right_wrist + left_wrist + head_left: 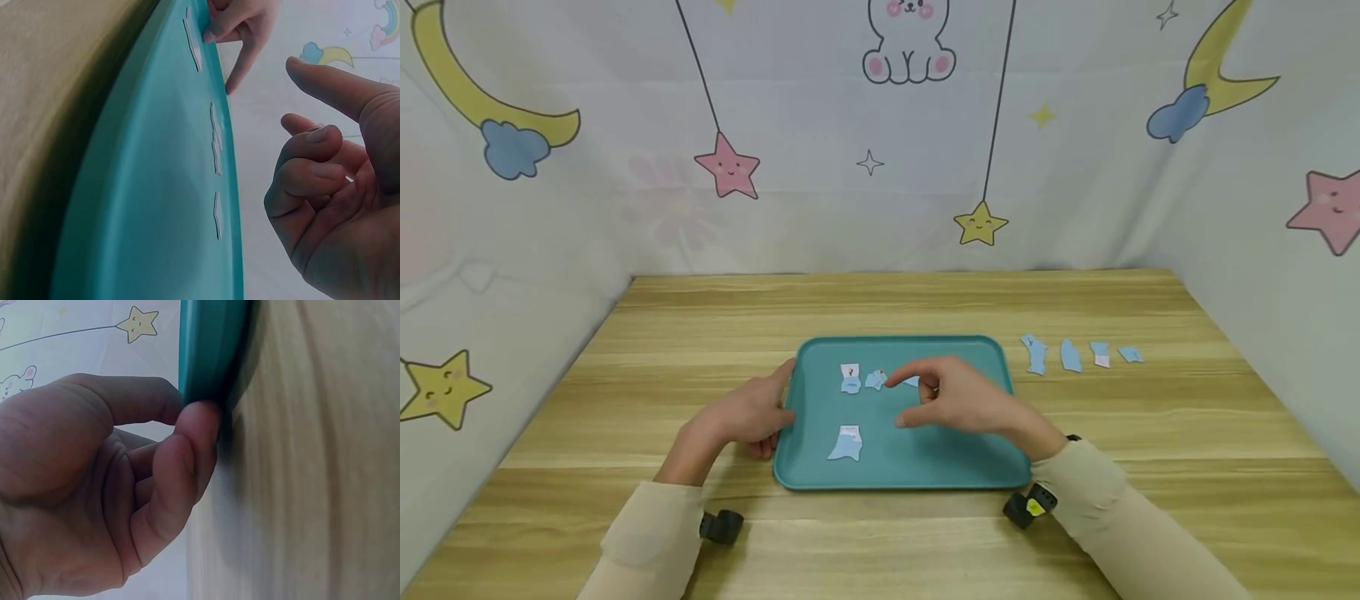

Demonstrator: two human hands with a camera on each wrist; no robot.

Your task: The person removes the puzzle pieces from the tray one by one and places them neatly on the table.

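My left hand (748,412) grips the left rim of the teal tray (902,483), thumb on top; the left wrist view shows this hand (94,494) with fingertips at the tray edge (209,356). Over the tray, my right hand (966,396) is held with index finger and thumb extended and the other fingers bent, nothing between them. Below its index fingertip are a small blue piece (876,380) and another piece (912,381) partly hidden by the hand. A white-and-blue piece (850,379) lies left of them, and a larger one (847,443) nearer the front.
Right of the tray, several light-blue pieces lie in a row on the wooden table (880,550), from a tall one (1035,354) to a small one (1131,355). A patterned cloth (820,217) stands behind the table and along both sides.
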